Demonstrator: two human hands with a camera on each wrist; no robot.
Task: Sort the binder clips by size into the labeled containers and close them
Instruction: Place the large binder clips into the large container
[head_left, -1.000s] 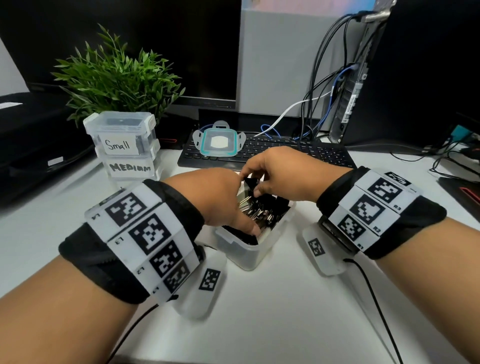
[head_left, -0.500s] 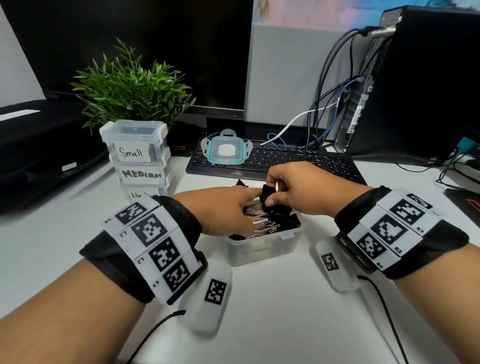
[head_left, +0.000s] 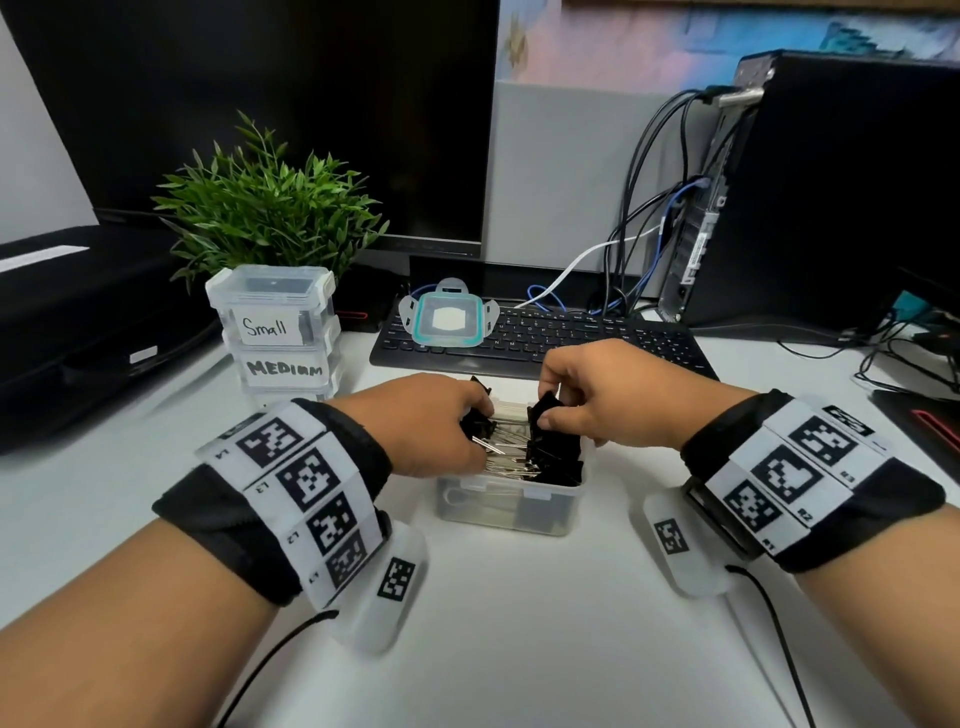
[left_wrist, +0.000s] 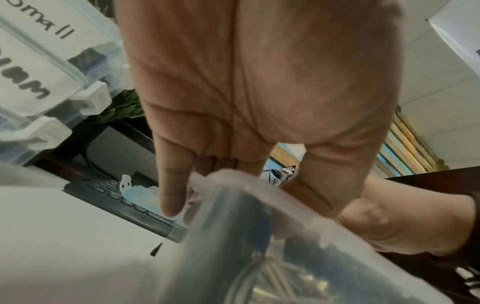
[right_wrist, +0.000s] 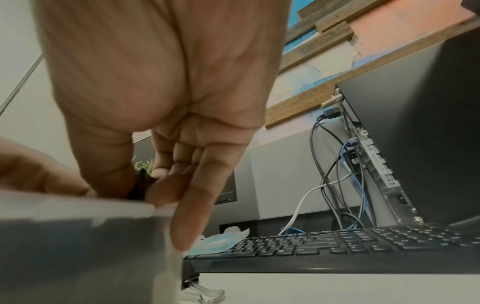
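Observation:
A clear open container (head_left: 506, 506) full of black binder clips (head_left: 553, 457) stands on the white desk between my hands. My left hand (head_left: 480, 423) reaches in at its left side, fingers curled round a black clip at the rim. Thumb and fingers of my right hand (head_left: 545, 415) pinch another black clip (right_wrist: 140, 185) just above the pile. In the left wrist view the container rim (left_wrist: 233, 179) hides my fingertips. Closed containers labeled Small (head_left: 270, 312) and Medium (head_left: 285, 366) are stacked at the left.
A teal-rimmed lid (head_left: 448, 319) lies on the black keyboard (head_left: 571, 343) behind the container. One loose clip (right_wrist: 197, 288) sits on the desk by the container's far side. A plant (head_left: 265, 208), monitor, computer tower (head_left: 831, 197) and cables line the back.
My right hand has lifted a black clip out of the pile. My left hand has shifted left from the middle of the container to its rim, so the hands have drawn apart.

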